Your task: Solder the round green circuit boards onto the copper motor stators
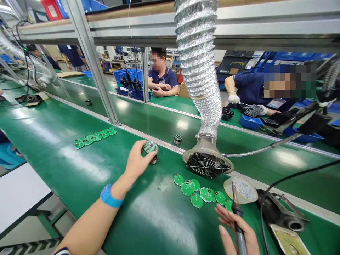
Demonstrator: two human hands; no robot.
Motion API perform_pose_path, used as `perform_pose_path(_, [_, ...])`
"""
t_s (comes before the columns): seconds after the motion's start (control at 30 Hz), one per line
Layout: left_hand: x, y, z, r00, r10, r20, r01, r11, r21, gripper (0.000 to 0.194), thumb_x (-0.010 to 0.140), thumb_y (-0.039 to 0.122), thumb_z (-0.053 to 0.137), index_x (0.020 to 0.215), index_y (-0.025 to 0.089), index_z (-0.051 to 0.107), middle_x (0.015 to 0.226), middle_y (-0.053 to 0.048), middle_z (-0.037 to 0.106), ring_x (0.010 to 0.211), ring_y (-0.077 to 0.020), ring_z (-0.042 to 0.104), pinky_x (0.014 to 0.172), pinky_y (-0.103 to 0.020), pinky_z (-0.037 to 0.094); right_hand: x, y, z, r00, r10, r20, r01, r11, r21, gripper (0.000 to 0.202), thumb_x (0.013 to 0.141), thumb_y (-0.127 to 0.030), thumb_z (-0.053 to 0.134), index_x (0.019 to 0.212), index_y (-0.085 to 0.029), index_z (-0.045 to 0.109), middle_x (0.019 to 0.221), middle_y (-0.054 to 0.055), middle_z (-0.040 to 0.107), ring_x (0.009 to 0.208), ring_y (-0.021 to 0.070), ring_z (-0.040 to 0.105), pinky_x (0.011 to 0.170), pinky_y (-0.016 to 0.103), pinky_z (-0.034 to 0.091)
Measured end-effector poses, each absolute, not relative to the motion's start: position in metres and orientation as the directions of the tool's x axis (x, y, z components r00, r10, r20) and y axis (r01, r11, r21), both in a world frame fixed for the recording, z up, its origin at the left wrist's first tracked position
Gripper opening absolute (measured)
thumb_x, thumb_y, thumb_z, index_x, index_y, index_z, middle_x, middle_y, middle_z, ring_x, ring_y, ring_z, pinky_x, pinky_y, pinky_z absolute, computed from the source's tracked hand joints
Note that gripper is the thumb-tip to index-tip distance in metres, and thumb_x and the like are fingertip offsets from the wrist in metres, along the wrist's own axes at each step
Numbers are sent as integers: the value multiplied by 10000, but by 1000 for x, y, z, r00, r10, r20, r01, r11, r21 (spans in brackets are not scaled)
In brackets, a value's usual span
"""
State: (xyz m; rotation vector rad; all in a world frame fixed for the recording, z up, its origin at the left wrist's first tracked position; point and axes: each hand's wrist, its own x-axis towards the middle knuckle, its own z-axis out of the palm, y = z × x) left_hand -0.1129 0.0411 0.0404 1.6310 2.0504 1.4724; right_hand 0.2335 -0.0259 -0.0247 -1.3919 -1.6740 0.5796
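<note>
My left hand [136, 161], with a blue wristband, pinches a round green circuit board [150, 146] between thumb and fingers. Just below that board a small dark round part [154, 160] shows; I cannot tell whether the two are joined. At the lower right my right hand [239, 230] holds a soldering iron [238, 212], tip upward, across the palm with the fingers loosely stretched. Several loose round green boards [187, 188] lie on the green bench just beyond that hand. Behind the iron's tip is a shallow pale dish [247, 189] with whitish bits in it.
A fume hood [208, 161] hangs on a silver duct [198, 63]. One round board assembly [177, 139] sits on the far strip. Joined boards [95, 137] lie left. An iron stand [284, 212] and its black cable are at right. Two co-workers sit across the bench.
</note>
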Motion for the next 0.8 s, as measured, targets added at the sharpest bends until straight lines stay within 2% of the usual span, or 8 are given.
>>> perform_pose_path(0.1, [-152,60,26,-524,801,288,726,244,643,268,846,347,631,1043,191,538,1015,-69,636,915,-216,619,824,-329,495,230,-30,-22,-2,943,332,460,296,-837,318,861,-337,586,1172,-384,536,1143,79,746,984,339,737,793,540,645])
perform_pose_path(0.2, [-166,67,10,-538,813,222,739,329,588,259,811,313,671,984,170,544,918,-87,642,881,-260,629,794,-373,507,228,-34,-17,34,935,352,458,298,-837,303,872,-339,582,1166,-407,560,1134,53,747,999,333,731,819,543,632])
perform_pose_path(0.27, [-163,66,7,-534,812,235,761,341,552,313,811,299,665,1054,150,534,1055,-145,630,1022,-309,606,880,-433,493,228,-36,-14,73,928,366,485,287,-826,283,896,-354,550,1176,-385,574,1144,69,740,1026,333,723,860,551,614])
perform_pose_path(0.37, [-149,60,11,-417,835,360,867,246,434,362,860,300,586,1165,123,508,1260,-211,541,1204,-357,509,1004,-503,432,231,-36,-11,25,916,401,514,332,-791,274,892,-351,566,1164,-330,594,1095,80,760,1006,317,737,832,482,635])
perform_pose_path(0.43, [-140,56,13,-220,895,388,948,102,301,269,897,320,524,1102,149,551,1185,-181,582,1153,-348,536,990,-504,450,234,-33,-9,29,911,411,522,337,-783,243,899,-340,566,1136,-304,607,1032,66,781,955,291,756,803,425,646])
perform_pose_path(0.53, [-129,51,9,37,949,313,989,-79,125,147,888,302,521,943,185,591,1154,-168,606,1147,-364,545,993,-523,459,237,-25,-8,107,909,402,530,291,-797,241,942,-382,507,1110,-266,636,947,62,796,904,265,766,799,400,638])
perform_pose_path(0.67, [-111,46,1,111,957,266,994,-112,-11,124,844,162,530,956,150,583,1260,-224,556,1272,-379,487,1057,-496,431,244,-12,-14,33,950,309,582,233,-779,340,989,-367,411,1240,-234,599,949,69,797,879,231,763,815,378,620])
perform_pose_path(0.8, [-90,32,14,149,986,75,988,-145,-57,166,917,239,489,1004,151,600,1114,-175,608,1035,-317,620,896,-431,516,247,-2,-30,-72,921,384,735,309,-604,318,927,-269,460,1196,-221,622,1172,108,738,1088,287,693,920,481,574])
